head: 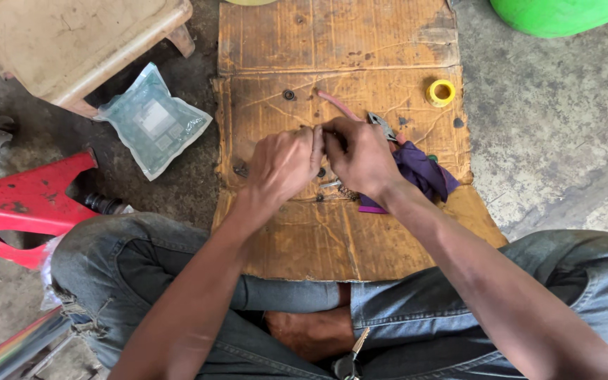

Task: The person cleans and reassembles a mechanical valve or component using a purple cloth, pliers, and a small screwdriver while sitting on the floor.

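Small part hidden betw. left hand (284,163), right hand (362,156) — fingertips touching

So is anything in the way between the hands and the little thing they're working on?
Nothing visible: the left hand and right hand meet over the cardboard, fingertips together on something too small to identify. The purple cloth lies beside them.

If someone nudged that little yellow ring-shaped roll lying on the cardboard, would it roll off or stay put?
The small yellow ring-shaped roll lies flat on its side on the worn brown cardboard sheet, so a nudge would probably slide it, not roll it. It looks small and hollow, so likely light. Stood on edge, it could well roll.
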